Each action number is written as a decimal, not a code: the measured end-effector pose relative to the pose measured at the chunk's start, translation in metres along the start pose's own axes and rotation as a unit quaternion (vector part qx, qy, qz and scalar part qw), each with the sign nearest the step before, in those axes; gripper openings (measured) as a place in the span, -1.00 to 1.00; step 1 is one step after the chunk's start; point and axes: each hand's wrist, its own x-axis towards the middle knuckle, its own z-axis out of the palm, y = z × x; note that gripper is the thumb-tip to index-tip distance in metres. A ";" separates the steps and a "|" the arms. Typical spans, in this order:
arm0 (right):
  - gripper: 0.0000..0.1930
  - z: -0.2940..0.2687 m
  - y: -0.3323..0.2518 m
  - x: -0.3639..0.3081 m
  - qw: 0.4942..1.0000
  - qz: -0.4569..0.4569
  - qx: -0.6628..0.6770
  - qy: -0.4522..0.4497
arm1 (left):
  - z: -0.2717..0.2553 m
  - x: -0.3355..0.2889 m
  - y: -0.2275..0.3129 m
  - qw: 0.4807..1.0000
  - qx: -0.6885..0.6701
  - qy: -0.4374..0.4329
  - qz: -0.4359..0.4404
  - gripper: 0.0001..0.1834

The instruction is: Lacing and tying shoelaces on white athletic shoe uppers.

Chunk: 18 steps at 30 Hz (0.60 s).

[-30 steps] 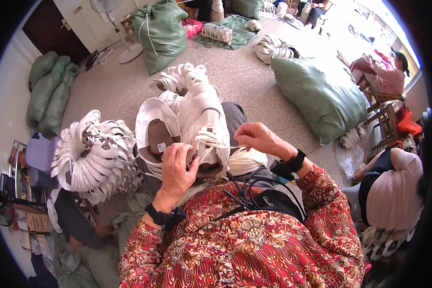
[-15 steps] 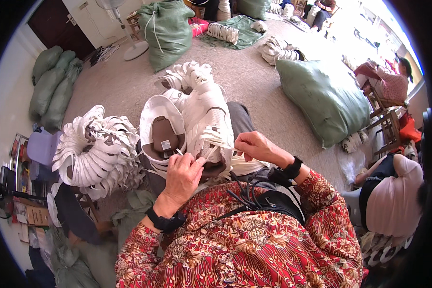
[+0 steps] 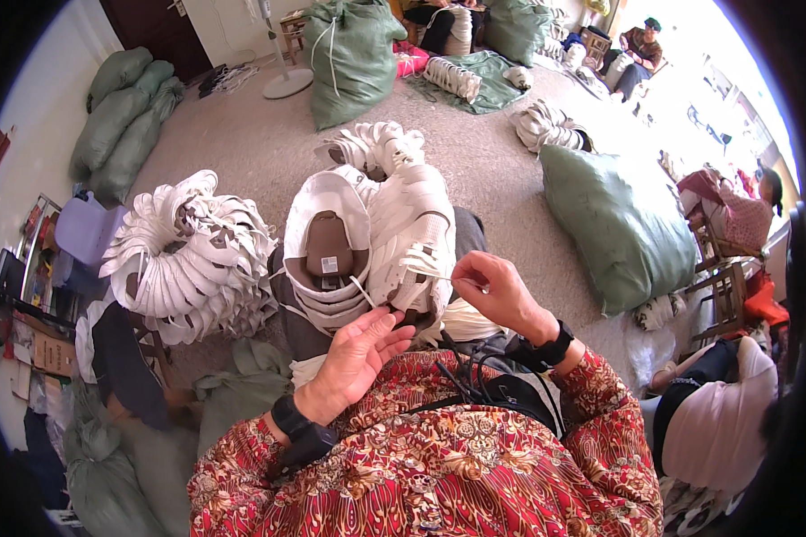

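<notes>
A white shoe upper (image 3: 410,234) lies across my lap, at the near end of a long nested row of uppers. My right hand (image 3: 495,288) is at its right side, thumb and finger pinched on a white shoelace (image 3: 437,274) that runs to the upper's eyelets. My left hand (image 3: 356,356) rests just below the upper's near end, palm partly turned up and fingers stretched out, holding nothing. A loose lace end (image 3: 362,290) sticks up above its fingertips. Left of the upper stands another nested stack of white uppers (image 3: 328,192) with a brown lining showing.
A coiled pile of white uppers (image 3: 188,255) sits to my left. Large green sacks (image 3: 613,228) stand at the right and a tied sack (image 3: 351,67) at the back. A seated person (image 3: 721,421) is close on my right; others sit farther off.
My left hand has let go of the lace, opened and turned palm up, drawing back slightly. My right hand keeps its pinch on the lace. The view has shifted a little.
</notes>
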 end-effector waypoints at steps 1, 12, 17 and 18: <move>-0.92 -0.001 -0.006 -0.001 0.998 -0.042 -0.035 0.015 | 0.000 0.001 0.000 1.000 -0.002 0.000 0.001 -0.54; -0.81 0.016 0.011 -0.007 0.997 0.045 -0.014 -0.053 | 0.012 0.040 -0.022 1.000 -0.005 -0.009 0.019 -0.81; -0.81 0.013 0.013 -0.007 0.989 0.104 0.008 -0.106 | 0.023 0.052 -0.023 0.993 -0.088 -0.062 0.043 -0.67; -0.81 0.013 0.013 -0.007 0.989 0.104 0.008 -0.107 | 0.023 0.055 -0.026 0.993 -0.088 -0.062 0.044 -0.67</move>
